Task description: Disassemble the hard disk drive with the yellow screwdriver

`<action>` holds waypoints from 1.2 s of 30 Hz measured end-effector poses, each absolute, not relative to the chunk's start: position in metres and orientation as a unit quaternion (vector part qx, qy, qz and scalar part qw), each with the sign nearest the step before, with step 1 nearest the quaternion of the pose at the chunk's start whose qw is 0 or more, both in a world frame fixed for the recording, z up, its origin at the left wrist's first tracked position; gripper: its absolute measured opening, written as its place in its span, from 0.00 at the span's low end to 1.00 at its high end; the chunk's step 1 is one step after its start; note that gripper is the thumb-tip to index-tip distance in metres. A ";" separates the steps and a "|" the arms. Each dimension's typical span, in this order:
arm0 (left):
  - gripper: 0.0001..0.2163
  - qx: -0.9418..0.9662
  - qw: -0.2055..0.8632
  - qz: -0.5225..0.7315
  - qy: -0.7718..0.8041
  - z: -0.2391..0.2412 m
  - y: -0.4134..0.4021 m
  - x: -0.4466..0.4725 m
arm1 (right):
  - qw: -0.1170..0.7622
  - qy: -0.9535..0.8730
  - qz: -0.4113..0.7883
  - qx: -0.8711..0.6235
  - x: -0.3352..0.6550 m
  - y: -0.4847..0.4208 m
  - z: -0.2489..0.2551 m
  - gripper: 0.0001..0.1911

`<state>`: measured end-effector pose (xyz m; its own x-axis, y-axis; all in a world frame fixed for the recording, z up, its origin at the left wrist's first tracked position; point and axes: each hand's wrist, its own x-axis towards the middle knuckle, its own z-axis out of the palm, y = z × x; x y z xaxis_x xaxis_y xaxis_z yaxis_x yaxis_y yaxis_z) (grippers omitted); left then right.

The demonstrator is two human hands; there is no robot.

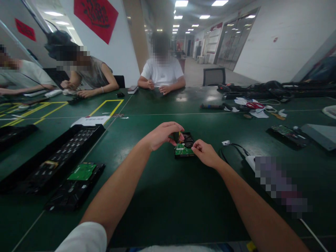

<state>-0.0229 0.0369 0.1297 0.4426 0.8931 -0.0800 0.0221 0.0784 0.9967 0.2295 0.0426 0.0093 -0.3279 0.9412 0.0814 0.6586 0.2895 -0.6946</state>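
A hard drive (187,142) with a green circuit board lies on the table in front of me. My left hand (168,133) reaches over its left side, thumb and fingers closed around a small dark thing with a yellow part, mostly hidden by the fingers. At the drive's right edge, my right hand (204,151) is closed, with thumb and index fingertips pinched against the edge beside the board.
Left of me are a long black tray (86,131) of small parts and another hard drive (78,178). To the right lie a blurred white device (251,161) with a cable, a further drive (287,136) and a grey box (319,134). Several people sit across the green table (162,203).
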 end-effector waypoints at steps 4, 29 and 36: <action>0.12 0.554 0.645 0.365 0.380 0.129 0.036 -0.020 | 0.243 -0.761 0.291 -0.526 0.229 0.042 0.012 0.08; 0.14 0.575 0.648 0.357 0.347 0.126 0.040 -0.025 | 0.250 -0.746 0.294 -0.542 0.233 0.043 0.011 0.11; 0.16 0.574 0.622 0.374 0.378 0.123 0.045 -0.027 | 0.252 -0.728 0.346 -0.535 0.234 0.043 0.012 0.12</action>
<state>-0.0268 0.0451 0.1233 0.4337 0.9001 -0.0410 -0.0320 0.0609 0.9976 0.2337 0.0432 0.0116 -0.2994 0.9541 -0.0028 0.6048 0.1875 -0.7740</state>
